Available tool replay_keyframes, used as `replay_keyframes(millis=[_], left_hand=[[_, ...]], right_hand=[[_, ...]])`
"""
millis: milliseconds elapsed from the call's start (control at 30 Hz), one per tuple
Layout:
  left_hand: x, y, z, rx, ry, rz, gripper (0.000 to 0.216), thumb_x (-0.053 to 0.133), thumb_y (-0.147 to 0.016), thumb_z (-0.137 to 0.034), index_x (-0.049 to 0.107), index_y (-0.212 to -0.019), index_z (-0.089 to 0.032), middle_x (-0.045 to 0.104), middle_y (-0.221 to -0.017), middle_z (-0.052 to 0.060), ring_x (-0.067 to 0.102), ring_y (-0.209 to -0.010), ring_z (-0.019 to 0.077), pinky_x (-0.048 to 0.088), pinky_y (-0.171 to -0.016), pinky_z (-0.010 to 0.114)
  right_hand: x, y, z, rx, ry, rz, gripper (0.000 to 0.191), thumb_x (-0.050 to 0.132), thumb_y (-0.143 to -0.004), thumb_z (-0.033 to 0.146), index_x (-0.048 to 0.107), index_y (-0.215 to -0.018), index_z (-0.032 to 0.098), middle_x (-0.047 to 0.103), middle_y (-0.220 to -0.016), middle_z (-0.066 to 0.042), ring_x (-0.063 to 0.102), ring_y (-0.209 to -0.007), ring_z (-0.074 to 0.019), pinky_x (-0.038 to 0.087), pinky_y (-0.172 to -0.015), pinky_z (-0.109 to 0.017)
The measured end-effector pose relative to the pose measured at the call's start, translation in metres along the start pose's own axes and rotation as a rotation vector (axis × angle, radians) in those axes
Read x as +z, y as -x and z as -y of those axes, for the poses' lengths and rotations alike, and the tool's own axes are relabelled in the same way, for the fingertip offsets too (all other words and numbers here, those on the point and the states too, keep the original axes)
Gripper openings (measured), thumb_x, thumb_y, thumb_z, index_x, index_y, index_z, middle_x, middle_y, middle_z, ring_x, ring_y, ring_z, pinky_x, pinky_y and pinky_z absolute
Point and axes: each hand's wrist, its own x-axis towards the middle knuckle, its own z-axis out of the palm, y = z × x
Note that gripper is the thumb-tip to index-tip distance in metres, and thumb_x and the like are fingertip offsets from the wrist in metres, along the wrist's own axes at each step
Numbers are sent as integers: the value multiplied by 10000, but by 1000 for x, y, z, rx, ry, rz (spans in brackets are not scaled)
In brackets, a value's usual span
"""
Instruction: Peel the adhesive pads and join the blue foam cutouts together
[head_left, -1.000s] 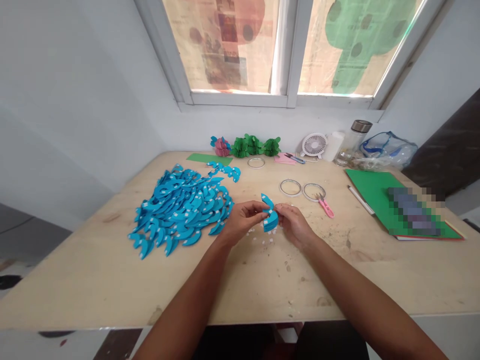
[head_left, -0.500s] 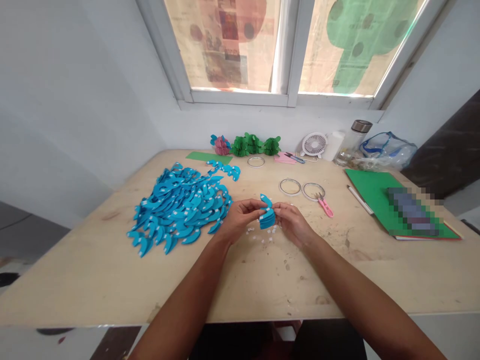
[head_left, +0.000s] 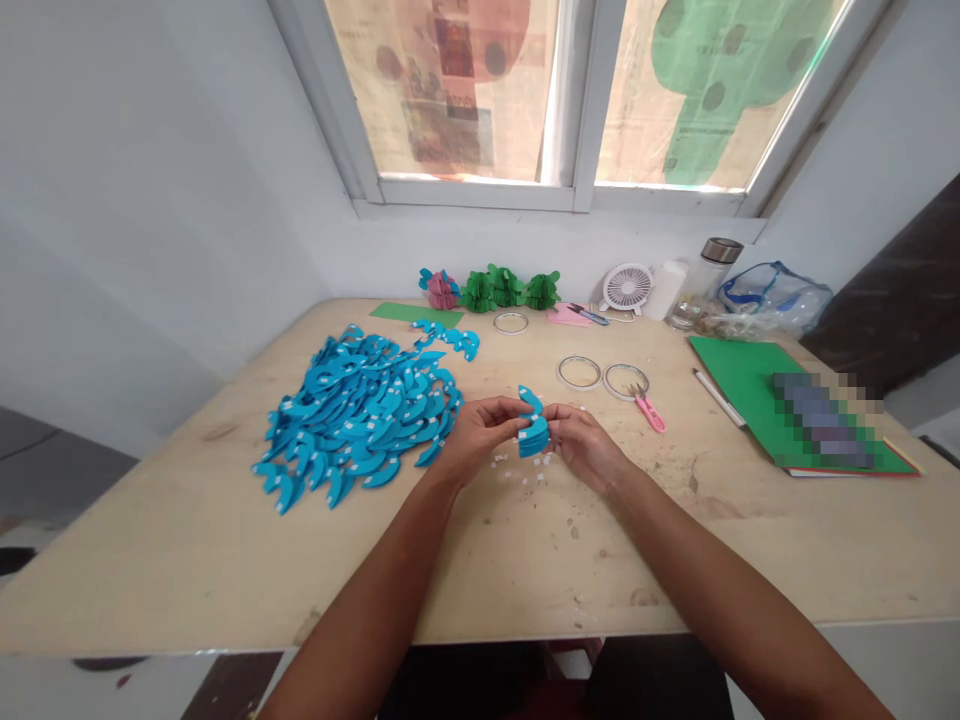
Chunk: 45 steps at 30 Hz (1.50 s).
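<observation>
A small stack of blue curved paper pieces sits between both hands just above the wooden table. My left hand pinches its left side and my right hand pinches its right side, fingers closed on it. A large heap of the same blue paper pieces with white sticky dots lies to the left. Tiny white paper scraps are scattered under the hands.
Three tape rings and pink snips lie beyond my right hand. Green paper sheets lie at the right. Green and pink paper ornaments, a small white fan and a bottle line the wall under the window.
The upper blue piece has been pressed down onto the stack, and both hands have closed in tighter around it.
</observation>
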Motion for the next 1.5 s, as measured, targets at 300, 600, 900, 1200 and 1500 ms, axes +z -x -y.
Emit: replay_keyframes(millis=[300,600,900,1200,1500], left_hand=[[0,1,-2,38,-70,49,255,760,-597,-314,710,-774,-137,708,-795,63,638,-748,183,513,-724,296],[1,1,0,61,-164,123,255,734,-639,-303,695,-821,-127,709,-827,70,638,-775,188,507,-763,312],[5,5,-8,49,-159,152,299,733,-636,-354,691,-821,-124,705,-829,81,640,-807,209,507,-767,330],[9,5,-2,43,-139,91,281,739,-619,-355,683,-768,-125,704,-783,64,640,-759,198,513,-742,323],[10,5,-5,13,-145,125,278,743,-608,-332,681,-786,-128,704,-811,71,640,-783,203,505,-762,327]], right_hand=[[-1,-1,-1,38,39,-33,131,674,-666,275,637,-709,157,610,-644,-23,545,-599,-141,418,-585,-274],[0,-3,-4,41,73,-107,263,709,-666,389,578,-606,169,506,-523,22,456,-507,-112,359,-511,-251],[0,-4,-7,54,85,-145,278,715,-644,417,577,-599,180,515,-505,23,458,-492,-117,347,-505,-254],[0,-5,-8,51,100,-176,292,703,-650,431,576,-600,173,525,-495,25,448,-458,-106,321,-470,-247],[2,-6,-10,55,113,-241,290,696,-644,426,564,-590,174,513,-490,31,431,-447,-101,325,-456,-244]])
